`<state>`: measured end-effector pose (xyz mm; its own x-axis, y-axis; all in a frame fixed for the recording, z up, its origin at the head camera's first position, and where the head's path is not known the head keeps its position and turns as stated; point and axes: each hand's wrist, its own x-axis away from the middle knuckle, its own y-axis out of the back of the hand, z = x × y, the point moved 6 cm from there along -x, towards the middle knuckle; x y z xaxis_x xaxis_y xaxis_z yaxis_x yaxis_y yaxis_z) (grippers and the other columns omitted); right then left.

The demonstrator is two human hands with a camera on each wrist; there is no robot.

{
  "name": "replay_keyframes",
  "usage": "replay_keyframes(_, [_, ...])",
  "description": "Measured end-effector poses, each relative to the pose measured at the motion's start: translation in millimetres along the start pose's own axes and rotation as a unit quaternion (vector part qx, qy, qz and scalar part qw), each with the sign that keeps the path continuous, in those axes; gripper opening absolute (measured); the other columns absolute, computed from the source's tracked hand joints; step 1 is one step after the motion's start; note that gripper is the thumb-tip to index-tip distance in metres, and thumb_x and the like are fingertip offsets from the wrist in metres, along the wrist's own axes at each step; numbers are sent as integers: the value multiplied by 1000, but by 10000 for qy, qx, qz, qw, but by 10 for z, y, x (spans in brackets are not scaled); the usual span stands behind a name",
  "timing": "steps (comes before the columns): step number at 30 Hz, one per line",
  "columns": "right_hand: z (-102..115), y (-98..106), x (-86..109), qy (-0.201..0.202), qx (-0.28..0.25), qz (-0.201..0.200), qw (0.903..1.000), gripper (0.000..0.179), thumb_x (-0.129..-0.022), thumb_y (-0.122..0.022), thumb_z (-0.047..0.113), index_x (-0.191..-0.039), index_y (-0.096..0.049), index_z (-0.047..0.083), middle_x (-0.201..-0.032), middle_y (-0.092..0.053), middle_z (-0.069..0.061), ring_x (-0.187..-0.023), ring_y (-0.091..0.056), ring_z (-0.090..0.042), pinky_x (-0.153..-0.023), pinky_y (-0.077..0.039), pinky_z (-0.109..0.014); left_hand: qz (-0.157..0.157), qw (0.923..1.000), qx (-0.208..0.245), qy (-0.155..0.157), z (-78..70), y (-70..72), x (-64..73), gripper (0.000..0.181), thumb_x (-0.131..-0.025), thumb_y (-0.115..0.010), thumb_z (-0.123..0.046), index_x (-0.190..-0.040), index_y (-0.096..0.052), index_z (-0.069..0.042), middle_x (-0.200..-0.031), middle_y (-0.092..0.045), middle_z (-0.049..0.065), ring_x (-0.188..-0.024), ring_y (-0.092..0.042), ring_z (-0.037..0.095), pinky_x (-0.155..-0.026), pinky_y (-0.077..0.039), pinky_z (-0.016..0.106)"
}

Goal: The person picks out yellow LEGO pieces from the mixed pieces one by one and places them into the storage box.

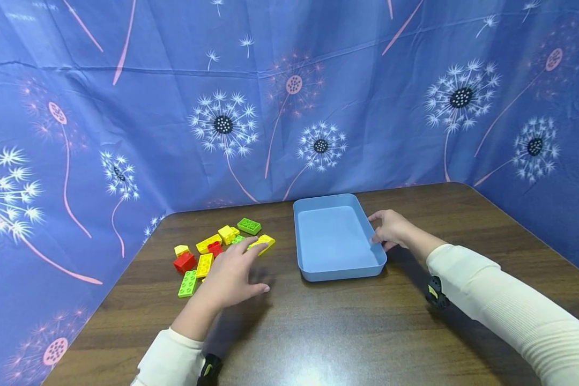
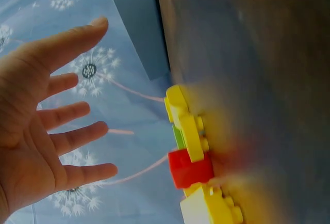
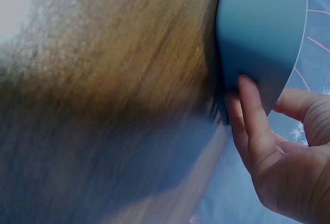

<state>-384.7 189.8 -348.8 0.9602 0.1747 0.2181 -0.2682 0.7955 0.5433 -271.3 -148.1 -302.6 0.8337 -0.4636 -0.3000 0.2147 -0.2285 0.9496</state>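
Note:
My left hand (image 1: 231, 272) is spread over the near right side of a pile of toy building bricks, its fingers empty. Its fingertips overlap a yellow brick (image 1: 266, 244) in the head view. The left wrist view shows that palm (image 2: 31, 141) with the fingers apart, beside yellow bricks (image 2: 193, 139) and a red brick (image 2: 191, 168). At the right, my right hand (image 1: 393, 229) touches the outer side of a shallow blue tray (image 1: 340, 272). In the right wrist view, extended fingers (image 3: 253, 115) lie against the tray's wall (image 3: 260, 33). The tray is bare inside.
More bricks lie loosely grouped at the left: green bricks (image 1: 249, 225), a light green one (image 1: 187, 284), a red one (image 1: 185, 262) and several yellow ones. The brown wooden table (image 1: 347, 327) meets a blue dandelion-print cloth (image 1: 270, 134) behind and at the sides.

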Motion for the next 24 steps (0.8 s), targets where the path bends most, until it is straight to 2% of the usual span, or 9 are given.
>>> replay_keyframes(4, [10, 7, 7, 23, -9, 33, 10000, 69, -83, -65, -13, -143, -31, -12, -103, -64, -28, -87, -67, -31, -66, -58, -42, -65, 9999, -85, 12, 100, 33, 22, 72, -65, -90, -32, -128, -61, -11, -136, -53, 15, -117, -55, 35, -90, -49, 52])
replay_keyframes(9, [11, -2, 8, 0, 24, 23, 10000, 69, -82, -66, -12, -142, -32, -12, -99, -65, -26, -87, -67, -31, -65, -58, -42, 57, 9998, -167, 76, 234, 30, 41, 60, -66, -90, -28, -118, -67, -8, -122, -60, 12, -107, -59, 32, -84, -52, 47])
replay_keyframes(14, [7, -7, 1, 2, 39, -8, 10000, 69, -82, -66, -12, -142, -32, -12, -98, -65, -25, -86, -67, -30, -65, -58, -42, 330, 9992, 11, 231, 339, -14, 53, 52, -65, -91, -23, -111, -70, -7, -109, -64, 7, -99, -61, 26, -82, -52, 43])
replay_keyframes(19, [3, -12, 4, 18, 61, -8, 10000, 69, -82, -66, -12, -142, -32, -12, -97, -65, -24, -85, -67, -29, -65, -58, -42, 675, 9970, 222, 293, 377, -112, 59, 42, -66, -90, -16, -102, -72, -5, -100, -65, 6, -90, -62, 23, -80, -53, 40])
replay_keyframes(24, [5, -10, 6, 34, 93, -21, 9999, 70, -81, -67, -12, -142, -32, -12, -96, -63, -23, -86, -66, -29, -65, -58, -43, 885, 9946, 342, 414, 407, -187, 48, 40, -65, -90, -10, -101, -74, -6, -96, -66, 3, -91, -63, 22, -82, -53, 39])
